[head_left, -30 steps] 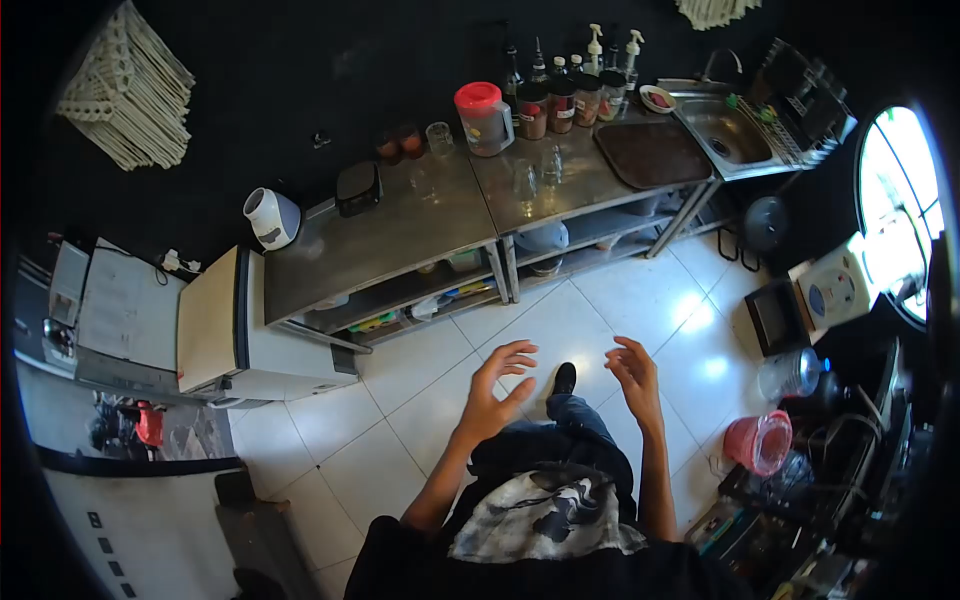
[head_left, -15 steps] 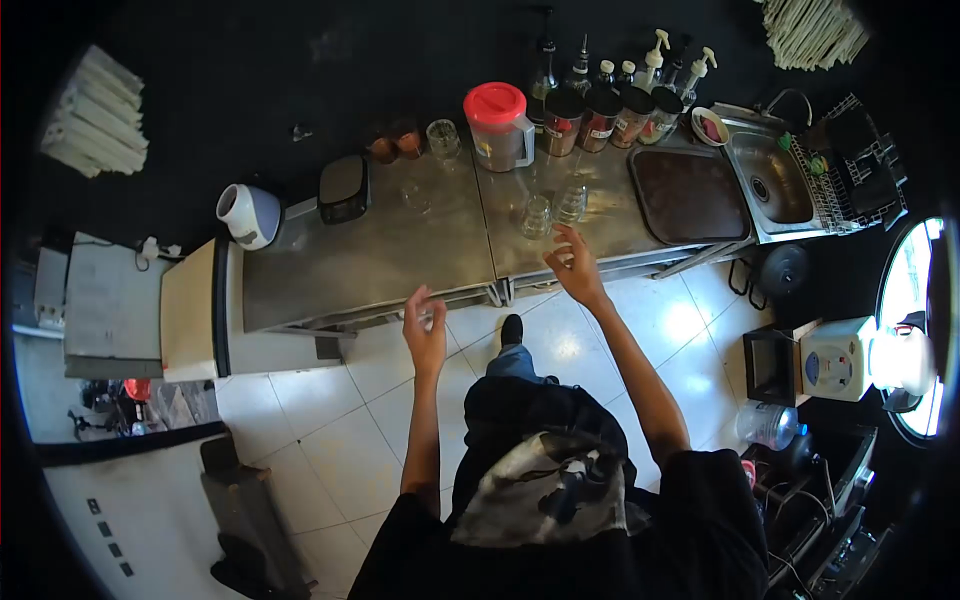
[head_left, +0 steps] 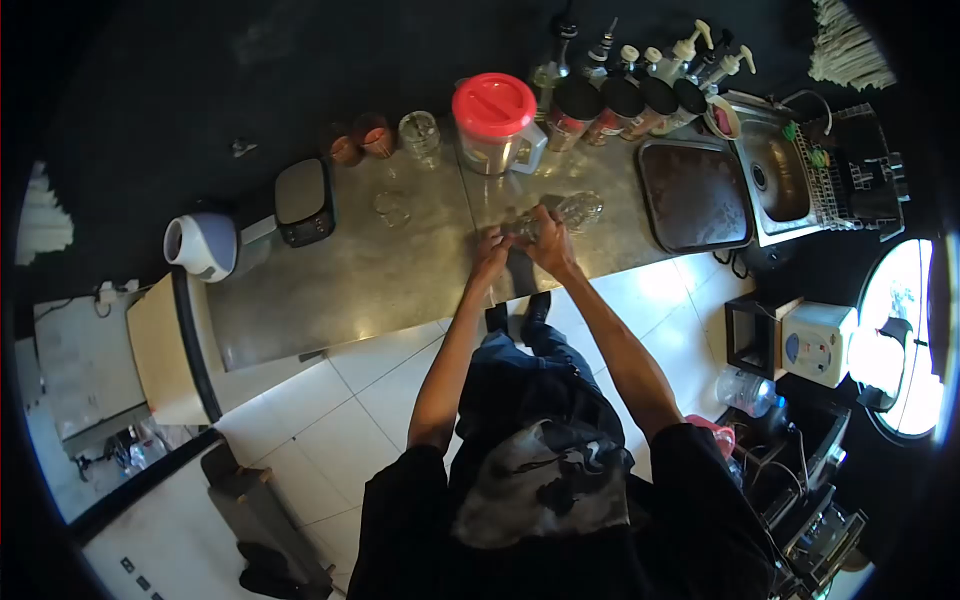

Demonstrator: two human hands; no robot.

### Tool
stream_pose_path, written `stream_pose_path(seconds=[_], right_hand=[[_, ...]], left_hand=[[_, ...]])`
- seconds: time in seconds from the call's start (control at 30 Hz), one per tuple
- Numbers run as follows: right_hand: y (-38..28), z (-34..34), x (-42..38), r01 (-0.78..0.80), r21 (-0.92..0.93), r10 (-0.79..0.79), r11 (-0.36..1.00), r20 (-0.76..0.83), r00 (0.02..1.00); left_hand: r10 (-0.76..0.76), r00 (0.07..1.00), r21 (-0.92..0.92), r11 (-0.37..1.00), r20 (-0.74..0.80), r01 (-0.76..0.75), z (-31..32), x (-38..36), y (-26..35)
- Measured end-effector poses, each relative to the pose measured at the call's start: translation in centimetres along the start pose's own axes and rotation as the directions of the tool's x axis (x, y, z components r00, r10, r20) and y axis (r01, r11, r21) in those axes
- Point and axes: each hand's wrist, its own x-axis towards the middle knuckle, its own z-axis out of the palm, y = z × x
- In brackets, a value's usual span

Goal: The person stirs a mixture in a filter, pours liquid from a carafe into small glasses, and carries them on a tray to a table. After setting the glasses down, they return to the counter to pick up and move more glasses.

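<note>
Over the front of the steel counter point(head_left: 330, 300), my two hands have come together around one clear drinking glass point(head_left: 522, 226). My right hand point(head_left: 548, 240) is closed on its right side. My left hand point(head_left: 489, 252) has curled fingers against its left side. Most of that glass is hidden by the fingers, and the hands are slightly blurred. A second clear glass point(head_left: 584, 208) sits just beyond my right hand, untouched. Behind them stands a clear pitcher point(head_left: 488, 155) with a red lid point(head_left: 494, 104).
At the back left are a kitchen scale point(head_left: 302, 195), orange-brown cups point(head_left: 374, 136) and another glass point(head_left: 419, 136). Black-lidded jars point(head_left: 578, 105) and pump bottles point(head_left: 690, 45) line the wall. Rightward lie a brown tray point(head_left: 694, 195), the sink point(head_left: 780, 185) and a dish rack point(head_left: 860, 160).
Both hands have moved forward to the counter and inward, closing on the nearer glass. The body has stepped nearer the counter. Half a second ago the hands were apart and held nothing.
</note>
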Motion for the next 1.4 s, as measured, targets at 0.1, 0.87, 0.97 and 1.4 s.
stream_pose_path(seconds=[0.1,0.87,0.97,1.4], right_hand=[[0.3,-0.3,0.2,0.043,0.081,-0.039,0.996,-0.047,0.998],[-15.4,0.0,0.5,0.490,0.346,-0.549,0.800,0.091,0.831],[-15.6,2.9,2.3,0.543,0.345,-0.623,0.766,0.188,0.759],[-19.9,18.3,9.9,0.639,-0.432,-0.073,0.636,0.791,0.608]], left_hand=[[-0.199,0.975,-0.242,0.946,0.102,0.218,1.1,-0.4,0.8],[-0.112,0.923,-0.867,0.401,-0.368,-0.297,-7.3,-6.0,17.4],[-0.158,0.885,-0.880,0.277,-0.438,-0.386,-10.3,-7.4,14.2],[-0.046,0.897,-0.771,0.532,-0.440,-0.351,-14.6,-10.8,8.1]])
